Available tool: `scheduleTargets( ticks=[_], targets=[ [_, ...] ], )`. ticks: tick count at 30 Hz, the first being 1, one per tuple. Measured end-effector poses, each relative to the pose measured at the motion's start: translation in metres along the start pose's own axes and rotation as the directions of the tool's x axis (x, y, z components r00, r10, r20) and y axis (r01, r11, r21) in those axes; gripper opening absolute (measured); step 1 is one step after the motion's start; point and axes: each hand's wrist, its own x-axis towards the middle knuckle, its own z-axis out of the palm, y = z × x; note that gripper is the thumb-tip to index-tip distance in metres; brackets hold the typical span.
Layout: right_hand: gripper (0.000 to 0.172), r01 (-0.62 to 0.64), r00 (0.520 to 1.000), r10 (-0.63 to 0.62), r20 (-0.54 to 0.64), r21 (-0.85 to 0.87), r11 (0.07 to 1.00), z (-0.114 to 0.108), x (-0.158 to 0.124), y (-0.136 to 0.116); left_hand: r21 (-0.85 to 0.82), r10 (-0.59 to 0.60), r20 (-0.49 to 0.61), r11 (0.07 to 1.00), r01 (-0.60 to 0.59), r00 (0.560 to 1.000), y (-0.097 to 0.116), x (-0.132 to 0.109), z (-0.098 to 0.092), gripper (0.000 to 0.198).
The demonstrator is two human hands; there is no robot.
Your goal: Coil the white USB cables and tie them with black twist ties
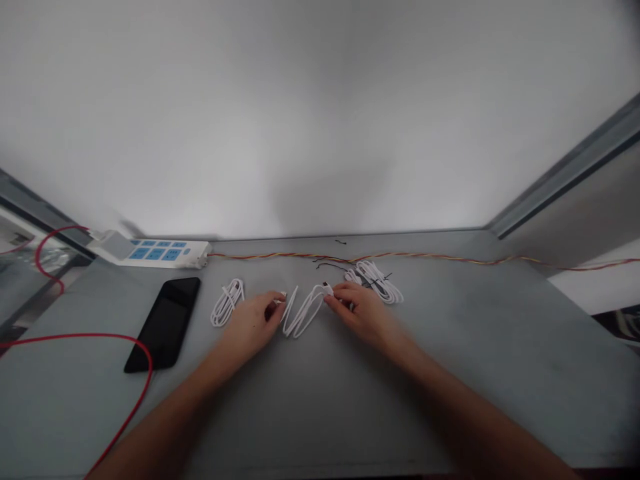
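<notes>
A white USB cable lies in loose loops between my two hands, on the grey table. My right hand pinches the cable's USB plug, whose metal end points left. At the other side, my left hand is closed, thumb against fingers, on a white end of the cable. Just left of that hand rests a coiled white cable. Behind my right hand is another white cable bundle, bound with a dark tie.
A black phone lies at the left, near a red cable. Behind it stands a white power strip with blue sockets and a plugged-in adapter. Twisted red and yellow wires run along the back, by a white wall.
</notes>
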Motion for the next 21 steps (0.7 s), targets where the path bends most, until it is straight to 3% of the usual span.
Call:
scheduleTargets(
  ticks=[5,9,11,13,14,16,18,19,21],
  targets=[
    [0.041,-0.091,0.984,0.111,0.14,-0.144,0.985,-0.005,-0.001,-0.009,0.08,-0.045,0.001,0.996,0.045,0.999,-0.007,0.002,0.003,0.032],
    [0.039,-0.166,0.963,0.191,0.191,-0.141,0.976,-0.006,0.0,-0.011,0.199,-0.053,0.001,0.979,0.052,0.999,-0.005,0.002,0.003,0.031],
    [0.038,-0.202,0.965,0.205,0.163,-0.04,0.979,-0.005,0.001,-0.008,0.24,-0.061,0.014,0.969,0.056,0.998,-0.004,0.002,0.001,0.028],
    [0.04,-0.258,0.964,0.233,0.131,0.219,0.941,-0.005,0.003,-0.004,0.251,-0.07,0.041,0.966,0.058,0.997,-0.004,0.003,-0.001,0.027],
    [0.04,-0.282,0.959,0.253,0.125,0.405,0.87,-0.005,0.004,-0.003,0.253,-0.077,0.055,0.966,0.061,0.996,-0.004,0.003,-0.003,0.027],
    [0.041,-0.291,0.947,0.288,0.14,0.751,0.592,-0.007,0.006,-0.001,0.258,-0.097,0.071,0.963,0.076,0.993,-0.004,0.004,-0.005,0.028],
    [0.041,-0.268,0.94,0.289,0.178,0.913,0.307,-0.011,0.006,0.001,0.274,-0.114,0.065,0.957,0.092,0.991,-0.005,0.004,-0.006,0.029],
    [0.041,-0.265,0.94,0.276,0.199,0.938,0.223,-0.013,0.007,0.002,0.284,-0.117,0.057,0.954,0.096,0.991,-0.005,0.004,-0.006,0.029],
    [0.041,-0.274,0.939,0.263,0.22,0.943,0.189,-0.015,0.008,0.005,0.307,-0.117,0.041,0.947,0.099,0.992,-0.005,0.003,-0.006,0.029]
  ],
)
